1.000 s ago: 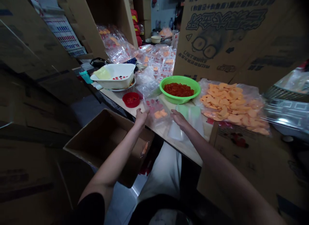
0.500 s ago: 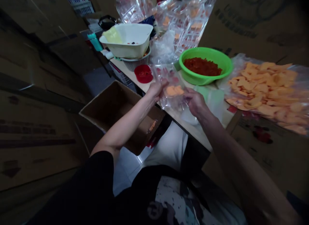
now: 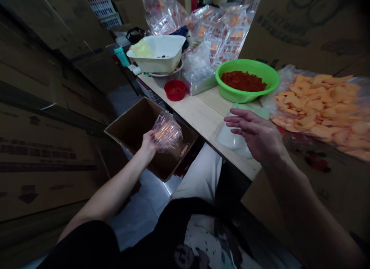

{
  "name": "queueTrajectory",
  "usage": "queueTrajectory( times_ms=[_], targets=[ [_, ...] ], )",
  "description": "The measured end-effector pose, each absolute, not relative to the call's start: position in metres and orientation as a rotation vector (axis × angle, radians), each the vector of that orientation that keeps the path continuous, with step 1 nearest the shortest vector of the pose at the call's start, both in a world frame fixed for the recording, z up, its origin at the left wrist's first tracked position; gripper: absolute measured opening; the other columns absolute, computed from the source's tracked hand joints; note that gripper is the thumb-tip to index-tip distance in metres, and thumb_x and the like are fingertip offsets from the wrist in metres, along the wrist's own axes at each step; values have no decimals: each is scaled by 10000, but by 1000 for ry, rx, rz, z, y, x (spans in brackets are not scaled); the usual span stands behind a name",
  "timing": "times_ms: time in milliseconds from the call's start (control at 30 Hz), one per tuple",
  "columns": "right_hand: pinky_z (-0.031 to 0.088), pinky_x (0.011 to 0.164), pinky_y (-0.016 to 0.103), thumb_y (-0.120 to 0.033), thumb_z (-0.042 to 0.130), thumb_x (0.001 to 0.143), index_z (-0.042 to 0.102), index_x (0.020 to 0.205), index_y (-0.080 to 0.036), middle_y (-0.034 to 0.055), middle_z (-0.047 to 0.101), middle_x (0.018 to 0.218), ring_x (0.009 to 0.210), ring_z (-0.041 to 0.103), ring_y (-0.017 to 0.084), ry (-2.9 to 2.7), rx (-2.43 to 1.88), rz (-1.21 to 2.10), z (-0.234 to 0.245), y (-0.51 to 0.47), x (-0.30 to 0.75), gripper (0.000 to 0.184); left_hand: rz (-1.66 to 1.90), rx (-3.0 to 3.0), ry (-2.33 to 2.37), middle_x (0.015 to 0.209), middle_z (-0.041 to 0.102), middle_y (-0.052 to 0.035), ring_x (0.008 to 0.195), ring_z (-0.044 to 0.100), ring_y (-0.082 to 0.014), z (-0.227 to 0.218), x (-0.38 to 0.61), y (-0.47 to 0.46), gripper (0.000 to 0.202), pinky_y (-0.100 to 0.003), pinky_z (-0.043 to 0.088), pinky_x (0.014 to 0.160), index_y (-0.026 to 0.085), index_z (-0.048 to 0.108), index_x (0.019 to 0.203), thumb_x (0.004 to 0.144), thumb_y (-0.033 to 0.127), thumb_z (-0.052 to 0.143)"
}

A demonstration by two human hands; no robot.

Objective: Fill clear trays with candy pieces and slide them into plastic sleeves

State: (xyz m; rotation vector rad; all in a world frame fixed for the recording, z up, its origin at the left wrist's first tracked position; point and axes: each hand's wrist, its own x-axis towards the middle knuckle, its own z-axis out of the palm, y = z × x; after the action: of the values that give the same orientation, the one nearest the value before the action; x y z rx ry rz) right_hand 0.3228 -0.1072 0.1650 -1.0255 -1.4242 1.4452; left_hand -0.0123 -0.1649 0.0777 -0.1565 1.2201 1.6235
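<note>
My left hand (image 3: 149, 145) grips a clear plastic packet (image 3: 167, 133) by its near edge, with orange pieces showing inside. The packet hangs over the open cardboard box (image 3: 127, 124) beside the table. My right hand (image 3: 256, 136) holds nothing; its fingers are stretched out and apart above the table's front part. Under and beside that hand lies a translucent plastic bag or sheet (image 3: 227, 138), partly hidden by the fingers. Just beyond stands a green bowl (image 3: 228, 92) of dark red pieces.
Right of the bowl, orange flat sponge-like pieces (image 3: 315, 99) lie heaped on plastic. A red dish (image 3: 175, 94), a clear box (image 3: 199, 84) and a white basin (image 3: 170, 61) line the wooden table (image 3: 199, 111). Filled clear packets (image 3: 231, 41) pile up behind. Cartons (image 3: 43, 153) wall the left.
My left hand has carried the packet left and down from the table to over the box. My right hand has let go of it, opened and shifted slightly right.
</note>
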Motion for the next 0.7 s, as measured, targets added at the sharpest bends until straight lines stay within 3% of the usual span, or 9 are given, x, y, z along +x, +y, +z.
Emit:
queueTrajectory(
  times_ms=[167, 333, 433, 567, 700],
  targets=[
    [540, 865, 423, -348, 619, 814, 668, 1188, -229, 93, 725, 1131, 1057, 677, 260, -1390, -1086, 1417, 166, -135, 359, 395, 1505, -196, 1174, 983, 752, -148, 896, 745, -309, 50, -21, -198, 488, -490, 628, 800, 115, 584, 1323, 869, 164, 411],
    [553, 848, 420, -373, 629, 826, 699, 1146, -245, 98, 732, 1131, 1055, 687, 270, -1355, -1172, 1382, 161, -152, 395, 352, 1327, -335, 1211, 985, 733, -222, 824, 747, -360, 13, -44, -212, 601, -545, 616, 652, 50, 451, 1434, 853, 158, 339],
    [566, 837, 410, -376, 634, 817, 711, 1120, -263, 88, 739, 1117, 1057, 692, 269, -1322, -1215, 1380, 160, -157, 406, 332, 1300, -288, 1134, 962, 731, -232, 826, 745, -353, -15, -50, -185, 607, -535, 610, 658, 28, 439, 1430, 848, 168, 337],
    [572, 832, 414, -378, 669, 780, 742, 1081, -298, 89, 746, 1110, 1031, 699, 276, -1245, -1311, 1393, 155, -171, 415, 319, 1276, -158, 983, 903, 740, -208, 858, 745, -323, -62, -51, -145, 498, -519, 610, 746, 54, 568, 1272, 867, 239, 347],
    [571, 872, 409, -403, 715, 715, 770, 1043, -307, 90, 750, 1119, 1027, 698, 286, -1102, -1488, 1420, 145, -194, 430, 346, 1132, 57, 677, 899, 761, -145, 909, 745, -247, -108, -48, -127, 341, -418, 596, 827, 135, 696, 978, 811, 238, 417]
  ],
)
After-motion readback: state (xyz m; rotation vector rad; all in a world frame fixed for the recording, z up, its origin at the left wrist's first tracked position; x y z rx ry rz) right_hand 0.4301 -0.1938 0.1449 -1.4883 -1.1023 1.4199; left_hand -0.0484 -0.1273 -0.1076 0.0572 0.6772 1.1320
